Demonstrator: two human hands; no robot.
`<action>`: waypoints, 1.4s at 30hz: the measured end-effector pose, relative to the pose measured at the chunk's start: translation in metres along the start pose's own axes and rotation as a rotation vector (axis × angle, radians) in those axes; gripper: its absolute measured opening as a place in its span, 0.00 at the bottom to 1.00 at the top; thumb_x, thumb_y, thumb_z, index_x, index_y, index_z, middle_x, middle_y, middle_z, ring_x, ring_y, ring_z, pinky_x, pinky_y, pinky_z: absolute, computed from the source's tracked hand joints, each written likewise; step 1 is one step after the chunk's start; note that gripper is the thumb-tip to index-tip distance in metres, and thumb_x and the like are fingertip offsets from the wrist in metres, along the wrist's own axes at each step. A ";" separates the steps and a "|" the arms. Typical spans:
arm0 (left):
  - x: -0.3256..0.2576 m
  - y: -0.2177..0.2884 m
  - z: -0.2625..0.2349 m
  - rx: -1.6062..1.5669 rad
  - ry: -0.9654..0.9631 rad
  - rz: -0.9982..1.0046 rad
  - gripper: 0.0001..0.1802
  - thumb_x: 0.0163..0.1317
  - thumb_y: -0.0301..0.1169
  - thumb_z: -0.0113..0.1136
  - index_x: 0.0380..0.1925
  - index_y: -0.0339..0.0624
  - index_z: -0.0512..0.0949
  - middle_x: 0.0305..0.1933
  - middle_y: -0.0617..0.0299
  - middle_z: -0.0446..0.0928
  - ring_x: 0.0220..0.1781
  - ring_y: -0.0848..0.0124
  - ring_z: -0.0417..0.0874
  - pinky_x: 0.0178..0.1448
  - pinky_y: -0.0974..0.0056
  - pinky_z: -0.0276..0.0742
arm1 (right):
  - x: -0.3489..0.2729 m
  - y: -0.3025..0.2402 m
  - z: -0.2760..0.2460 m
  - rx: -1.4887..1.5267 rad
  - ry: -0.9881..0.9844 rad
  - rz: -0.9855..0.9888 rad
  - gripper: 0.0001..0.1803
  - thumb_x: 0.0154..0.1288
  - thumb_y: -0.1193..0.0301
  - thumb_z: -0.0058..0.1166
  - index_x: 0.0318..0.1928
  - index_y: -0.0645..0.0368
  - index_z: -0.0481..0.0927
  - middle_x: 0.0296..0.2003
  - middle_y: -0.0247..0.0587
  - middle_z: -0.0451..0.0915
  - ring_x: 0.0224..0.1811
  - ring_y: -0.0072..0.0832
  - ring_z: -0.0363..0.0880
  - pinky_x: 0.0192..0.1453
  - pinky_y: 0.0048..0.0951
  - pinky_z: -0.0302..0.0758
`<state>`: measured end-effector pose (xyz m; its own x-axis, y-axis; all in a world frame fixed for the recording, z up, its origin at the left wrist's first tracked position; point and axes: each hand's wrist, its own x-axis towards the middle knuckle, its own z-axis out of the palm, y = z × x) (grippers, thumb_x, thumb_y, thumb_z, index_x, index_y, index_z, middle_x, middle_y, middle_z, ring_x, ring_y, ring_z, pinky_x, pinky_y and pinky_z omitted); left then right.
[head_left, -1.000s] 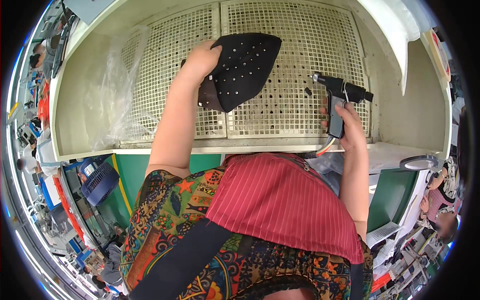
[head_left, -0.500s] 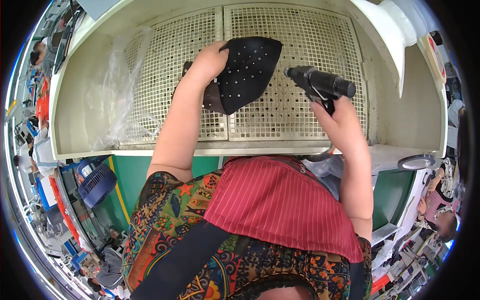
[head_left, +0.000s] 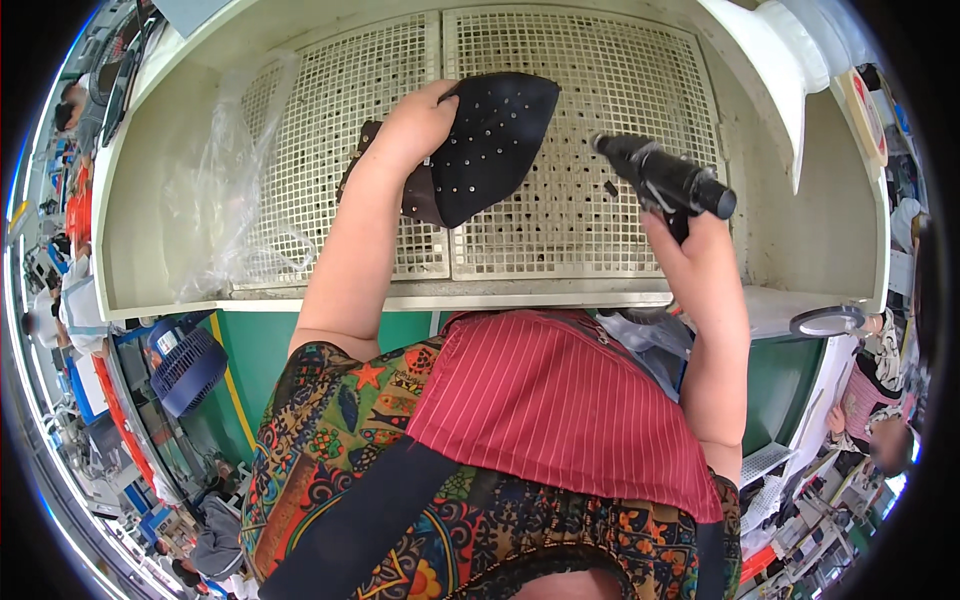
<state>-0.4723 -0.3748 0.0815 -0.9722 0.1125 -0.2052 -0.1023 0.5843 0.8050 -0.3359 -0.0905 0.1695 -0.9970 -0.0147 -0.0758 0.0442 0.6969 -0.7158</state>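
My left hand (head_left: 418, 125) is closed on the left edge of a black studded piece (head_left: 497, 150), which looks like fabric or leather. Small shiny studs dot its surface, and a dark brown part (head_left: 421, 200) shows below my hand and wrist. The piece is held over a pale grid panel; whether it touches the grid I cannot tell. To its right, apart from it, my right hand (head_left: 700, 255) grips a black air gun (head_left: 665, 175). The gun's narrow nozzle points up and left, toward the studded piece. My palm hides part of the handle.
Crumpled clear plastic (head_left: 225, 190) lies at the left of the cream-walled tray (head_left: 360, 302). A white funnel-shaped part (head_left: 765, 60) juts in at the upper right. Below the rim are a blue fan (head_left: 188, 365) and a ring-shaped thing (head_left: 828, 320). People work in the background.
My right hand has shifted right and slightly down with the air gun, widening the gap to the studded piece. My left hand keeps its hold, almost still.
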 end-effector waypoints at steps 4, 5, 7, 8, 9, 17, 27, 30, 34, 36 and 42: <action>-0.004 0.010 -0.001 -0.045 -0.002 -0.069 0.20 0.65 0.33 0.46 0.55 0.37 0.72 0.52 0.47 0.77 0.54 0.57 0.78 0.58 0.61 0.71 | 0.001 -0.005 0.002 0.010 -0.088 -0.079 0.17 0.60 0.69 0.56 0.47 0.64 0.74 0.33 0.53 0.79 0.35 0.48 0.78 0.40 0.39 0.73; -0.002 0.010 -0.001 -0.043 -0.019 -0.072 0.21 0.65 0.33 0.46 0.56 0.37 0.72 0.52 0.48 0.77 0.54 0.58 0.77 0.58 0.62 0.70 | 0.008 -0.006 0.007 0.022 -0.066 -0.106 0.16 0.60 0.69 0.56 0.47 0.64 0.74 0.33 0.53 0.79 0.35 0.48 0.77 0.40 0.39 0.73; -0.001 0.009 -0.004 -0.035 -0.046 -0.081 0.21 0.66 0.33 0.47 0.57 0.36 0.70 0.53 0.50 0.76 0.54 0.62 0.76 0.59 0.63 0.69 | 0.018 -0.011 0.015 0.088 -0.036 -0.137 0.16 0.60 0.68 0.56 0.46 0.64 0.74 0.32 0.54 0.78 0.35 0.48 0.77 0.40 0.39 0.73; -0.002 0.011 -0.004 -0.033 -0.050 -0.085 0.21 0.66 0.33 0.47 0.57 0.36 0.70 0.53 0.50 0.76 0.54 0.62 0.76 0.59 0.63 0.69 | 0.022 -0.010 0.017 0.108 -0.021 -0.148 0.16 0.60 0.67 0.56 0.46 0.64 0.74 0.32 0.54 0.78 0.35 0.48 0.77 0.40 0.39 0.73; -0.004 0.014 -0.004 -0.036 -0.056 -0.088 0.21 0.66 0.33 0.47 0.57 0.36 0.70 0.53 0.50 0.76 0.55 0.62 0.76 0.59 0.63 0.69 | 0.025 -0.010 0.019 0.122 -0.006 -0.157 0.17 0.61 0.67 0.56 0.46 0.64 0.74 0.32 0.54 0.78 0.35 0.48 0.77 0.39 0.39 0.73; -0.007 0.002 0.000 0.076 -0.026 0.039 0.21 0.65 0.34 0.48 0.55 0.36 0.72 0.51 0.47 0.77 0.53 0.58 0.77 0.58 0.62 0.70 | 0.008 0.003 0.006 0.031 -0.035 -0.023 0.16 0.60 0.68 0.56 0.46 0.63 0.75 0.30 0.54 0.78 0.34 0.49 0.77 0.38 0.41 0.73; -0.052 0.012 -0.007 0.105 -0.008 0.050 0.21 0.64 0.41 0.50 0.48 0.36 0.76 0.38 0.45 0.81 0.43 0.57 0.81 0.49 0.61 0.74 | -0.011 0.016 0.006 0.171 -0.111 -0.135 0.16 0.60 0.69 0.57 0.46 0.65 0.75 0.30 0.48 0.78 0.31 0.37 0.75 0.39 0.34 0.72; -0.066 -0.004 -0.009 -0.048 0.003 -0.032 0.21 0.65 0.42 0.51 0.49 0.36 0.76 0.36 0.52 0.81 0.38 0.65 0.81 0.45 0.64 0.74 | -0.012 0.024 0.010 0.351 -0.146 -0.052 0.16 0.60 0.69 0.57 0.44 0.68 0.75 0.28 0.43 0.76 0.29 0.26 0.71 0.38 0.27 0.71; -0.095 0.007 -0.009 -0.200 0.069 -0.178 0.22 0.66 0.41 0.53 0.52 0.35 0.75 0.42 0.59 0.80 0.42 0.75 0.78 0.47 0.70 0.72 | -0.012 0.015 0.022 0.421 -0.193 -0.076 0.15 0.60 0.69 0.57 0.44 0.67 0.75 0.29 0.42 0.76 0.30 0.25 0.71 0.38 0.26 0.71; -0.102 -0.005 -0.005 -0.257 0.114 -0.194 0.23 0.65 0.41 0.54 0.52 0.34 0.75 0.43 0.60 0.80 0.44 0.75 0.77 0.49 0.71 0.71 | -0.009 0.016 0.021 0.320 -0.331 -0.056 0.15 0.60 0.70 0.57 0.44 0.66 0.75 0.29 0.43 0.77 0.31 0.27 0.72 0.39 0.27 0.71; -0.118 -0.014 0.003 -0.410 0.302 -0.080 0.20 0.68 0.40 0.51 0.52 0.37 0.76 0.42 0.63 0.80 0.42 0.78 0.76 0.48 0.72 0.70 | 0.002 0.002 0.035 0.275 -0.432 -0.246 0.20 0.58 0.68 0.57 0.49 0.65 0.73 0.35 0.52 0.78 0.36 0.42 0.77 0.43 0.35 0.73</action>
<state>-0.3555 -0.3941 0.0927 -0.9693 -0.1919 -0.1539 -0.1940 0.2118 0.9579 -0.3358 -0.1142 0.1439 -0.8662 -0.4851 -0.1201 -0.1132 0.4245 -0.8983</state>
